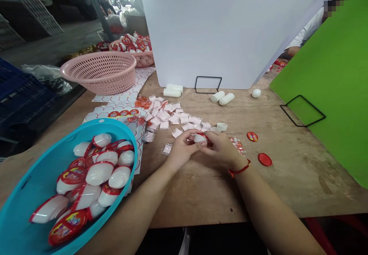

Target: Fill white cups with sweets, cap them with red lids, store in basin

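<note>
Both my hands meet over the middle of the table around a small white plastic capsule with a red rim [200,137]. My left hand [184,147] grips it from the left, thumb along its near side. My right hand [222,147] closes on its right side, fingers partly hiding it. Just beyond lie white cups [222,126] and a spread of small clear packets with pale contents [163,116]. A red and clear packet [237,144] sits partly behind my right hand. To the right are a red lid [265,159] and a round printed label [252,136].
A blue basin [135,140] full of red and white capsules stands at the left. Behind it are a pink basket [99,73] and another with capsules. White tubes [227,99] lie before a white panel [207,28]. A green panel [330,78] borders the right; a person's sleeve shows behind.
</note>
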Demonstrator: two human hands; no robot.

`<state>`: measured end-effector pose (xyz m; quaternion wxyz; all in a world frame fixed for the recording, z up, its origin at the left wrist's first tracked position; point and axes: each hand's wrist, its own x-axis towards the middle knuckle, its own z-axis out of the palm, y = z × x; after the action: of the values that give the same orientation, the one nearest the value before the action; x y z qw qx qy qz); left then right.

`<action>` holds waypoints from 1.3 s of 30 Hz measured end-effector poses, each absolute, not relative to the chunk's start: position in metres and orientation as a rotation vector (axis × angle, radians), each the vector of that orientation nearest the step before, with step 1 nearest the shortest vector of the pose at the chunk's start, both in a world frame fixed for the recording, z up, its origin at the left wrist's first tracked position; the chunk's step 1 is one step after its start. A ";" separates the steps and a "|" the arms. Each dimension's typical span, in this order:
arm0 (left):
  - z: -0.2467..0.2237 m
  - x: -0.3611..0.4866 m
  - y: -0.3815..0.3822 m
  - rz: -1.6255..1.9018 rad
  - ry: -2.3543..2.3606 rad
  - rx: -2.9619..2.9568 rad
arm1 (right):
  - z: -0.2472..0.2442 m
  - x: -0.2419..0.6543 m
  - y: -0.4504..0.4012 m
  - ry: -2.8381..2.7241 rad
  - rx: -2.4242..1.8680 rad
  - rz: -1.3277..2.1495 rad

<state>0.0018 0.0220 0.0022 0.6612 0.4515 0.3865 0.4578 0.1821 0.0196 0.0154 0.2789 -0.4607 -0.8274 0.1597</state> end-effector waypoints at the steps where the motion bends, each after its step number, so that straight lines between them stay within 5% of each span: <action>1: 0.002 0.002 0.022 1.036 0.892 1.032 | 0.015 0.181 0.019 -2.220 -1.232 0.420; 12: 0.002 0.001 0.021 1.025 0.872 1.071 | 0.012 0.181 0.016 -2.185 -1.161 0.534; 24: 0.011 -0.002 0.020 0.836 0.620 0.491 | 0.020 0.176 0.015 -1.946 -1.096 0.915; 34: 0.009 0.009 0.015 1.004 0.726 0.545 | 0.012 0.178 0.020 -2.074 -1.360 0.437; 39: 0.003 0.006 0.024 1.055 0.725 0.483 | 0.012 0.190 0.028 -2.111 -1.302 0.462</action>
<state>0.0062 0.0242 0.0026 0.7750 0.2231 0.3347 0.4875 0.1899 0.0284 0.0115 0.3043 -0.4917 -0.7969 0.1745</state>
